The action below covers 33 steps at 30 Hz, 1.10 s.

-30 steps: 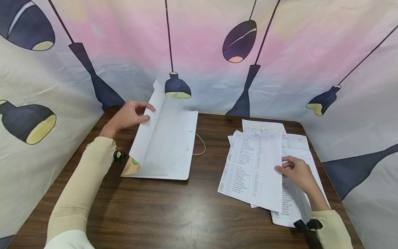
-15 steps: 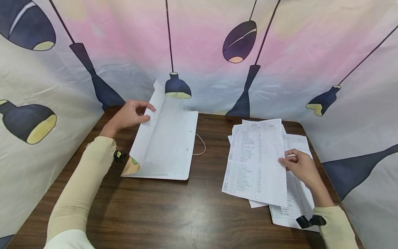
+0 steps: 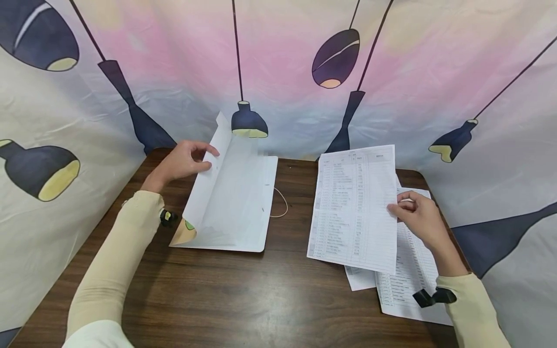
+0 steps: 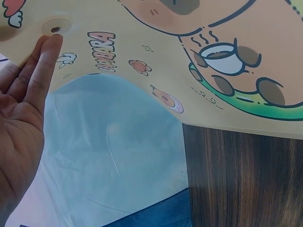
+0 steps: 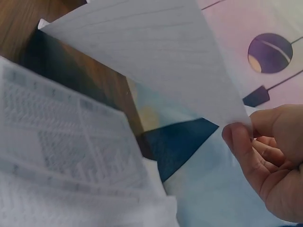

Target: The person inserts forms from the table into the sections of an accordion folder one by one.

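Observation:
A file folder (image 3: 239,203) stands at the left of the table, its white flap (image 3: 200,193) lifted. My left hand (image 3: 176,162) pinches that flap by its outer edge. In the left wrist view, the fingers of the left hand (image 4: 21,113) lie against the beige, capybara-printed outside of the folder (image 4: 123,80), close to a round hole. My right hand (image 3: 417,215) pinches a printed sheet of paper (image 3: 348,208) by its right edge. The right wrist view shows this sheet (image 5: 156,61) raised and slanting, gripped between the thumb and fingers of the right hand (image 5: 279,163).
More printed sheets (image 3: 413,285) lie overlapping at the right of the brown wooden table (image 3: 217,299). An elastic cord (image 3: 285,200) loops from the folder's right edge. Behind the table hangs a lamp-patterned cloth (image 3: 291,63).
My right hand has lifted the sheet off the others and moved it up and away, toward the back of the table. The left hand and the folder have stayed in place.

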Tool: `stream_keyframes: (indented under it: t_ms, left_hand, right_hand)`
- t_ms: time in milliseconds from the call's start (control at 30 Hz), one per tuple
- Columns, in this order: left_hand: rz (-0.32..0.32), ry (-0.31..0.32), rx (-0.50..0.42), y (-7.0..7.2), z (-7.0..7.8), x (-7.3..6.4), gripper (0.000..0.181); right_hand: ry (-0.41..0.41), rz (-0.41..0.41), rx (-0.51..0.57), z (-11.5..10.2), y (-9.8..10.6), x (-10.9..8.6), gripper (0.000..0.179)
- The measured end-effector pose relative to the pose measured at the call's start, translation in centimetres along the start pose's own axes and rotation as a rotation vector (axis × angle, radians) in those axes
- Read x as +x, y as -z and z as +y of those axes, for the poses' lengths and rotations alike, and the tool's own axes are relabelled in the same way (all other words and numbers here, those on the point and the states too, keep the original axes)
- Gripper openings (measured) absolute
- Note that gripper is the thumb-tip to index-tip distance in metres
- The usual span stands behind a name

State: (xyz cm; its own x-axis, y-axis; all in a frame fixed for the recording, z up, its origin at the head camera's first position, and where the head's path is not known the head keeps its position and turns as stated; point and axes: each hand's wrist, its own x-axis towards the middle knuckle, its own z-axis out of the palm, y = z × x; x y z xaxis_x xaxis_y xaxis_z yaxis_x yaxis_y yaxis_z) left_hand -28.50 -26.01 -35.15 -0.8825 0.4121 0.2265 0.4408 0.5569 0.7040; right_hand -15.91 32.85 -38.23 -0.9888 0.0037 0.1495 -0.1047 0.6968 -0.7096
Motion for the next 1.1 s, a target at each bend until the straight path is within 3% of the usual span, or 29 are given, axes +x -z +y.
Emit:
stream_keyframes:
  t_ms: [633, 1100]
  left_hand:
    - [-0.004, -0.026, -0.001, -0.1, -0.4, -0.1, 0.029]
    - [-0.003, -0.037, 0.005, -0.3, -0.1, -0.1, 0.028]
  right_hand:
    - [0.094, 0.060, 0.192, -5.6, -0.2, 3.1, 0.043]
    - [0.061, 0.029, 0.362, -10.2, -1.0, 4.9, 0.046]
